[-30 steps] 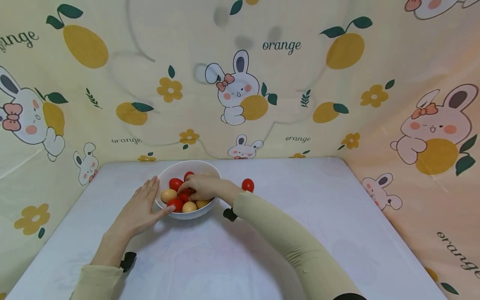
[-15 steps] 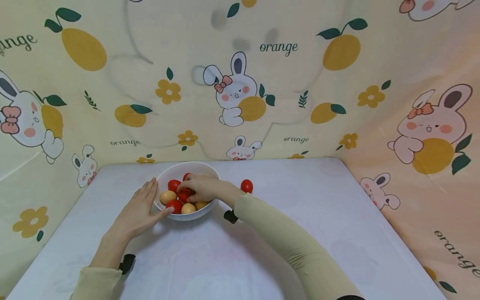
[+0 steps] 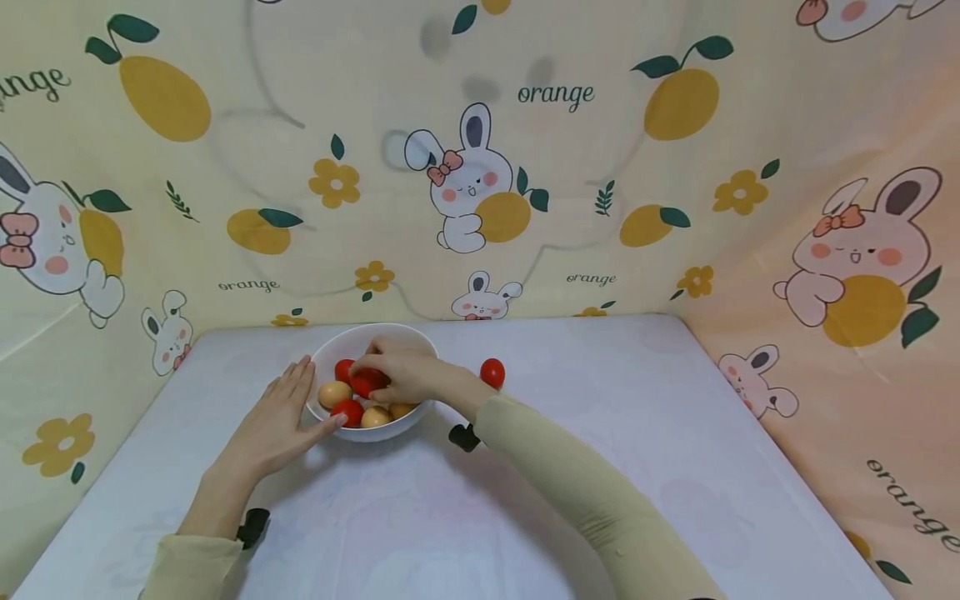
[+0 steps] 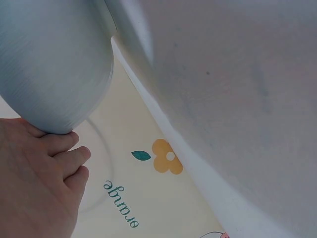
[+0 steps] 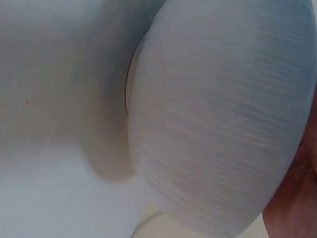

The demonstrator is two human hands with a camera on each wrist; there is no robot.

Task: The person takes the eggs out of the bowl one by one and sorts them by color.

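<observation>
In the head view, left of centre in the lower half of the frame, the right hand (image 3: pixel 405 371) reaches over a white bowl (image 3: pixel 375 434), its fingers and thumb pinching a red egg-shaped piece (image 3: pixel 367 382) inside. The left hand (image 3: pixel 279 427) lies against the bowl's left side, fingers long and nearly straight at the rim, the thumb stretched away from them to the near edge. In the left wrist view its fingertips meet the bowl at the lower left of the frame; in the right wrist view the bowl's outer wall fills the right half.

Around the pinched piece lie a second red piece (image 3: pixel 344 369) just to its upper left, a third red piece (image 3: pixel 347 412) close to the left thumb, a tan egg-shaped piece (image 3: pixel 334 394) at the bowl's left, another tan piece (image 3: pixel 375 417) at the near side, and one more tan piece (image 3: pixel 402 410) partly covered under the right hand.

A lone red piece (image 3: pixel 492 372) sits on the white tabletop (image 3: pixel 420 525), right of the bowl and just above the right forearm. Both sleeves (image 3: pixel 592 492) are pale green, with a small black device (image 3: pixel 253 527) at the left wrist. Across the upper frame hangs a cream backdrop (image 3: pixel 420 71) printed with rabbits, flowers and oranges.
</observation>
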